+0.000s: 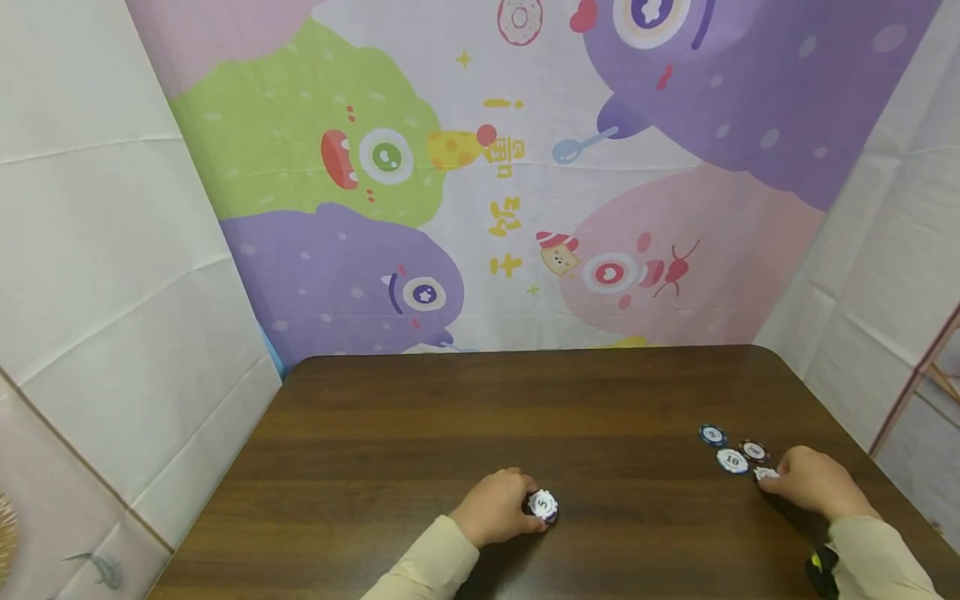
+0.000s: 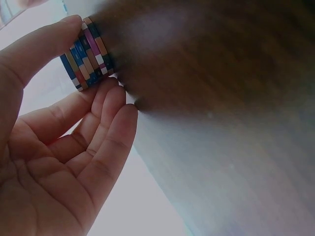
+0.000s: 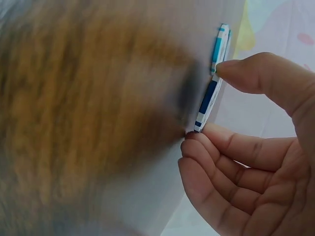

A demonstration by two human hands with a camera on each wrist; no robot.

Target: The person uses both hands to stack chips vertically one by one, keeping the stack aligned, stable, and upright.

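My left hand (image 1: 496, 508) grips a short stack of poker chips (image 1: 542, 505) near the table's front middle. The top chip is white and reads 5. Several striped edges of the stack (image 2: 89, 54) show between thumb and fingers in the left wrist view. Over at the right, my right hand (image 1: 817, 483) pinches a white poker chip (image 1: 766, 474) by its rim. Its blue-and-white edge (image 3: 206, 101) shows in the right wrist view. Close by lie a white chip marked 10 (image 1: 732, 461), a dark brown chip (image 1: 753, 451) and a blue chip (image 1: 712, 435).
The brown wooden table (image 1: 450, 408) has rounded far corners. Behind it hangs a cartoon-printed cloth (image 1: 510, 317), and pale cloth walls (image 1: 135, 250) flank both sides. A dark band with a yellow-green patch (image 1: 822, 567) is at the right wrist.
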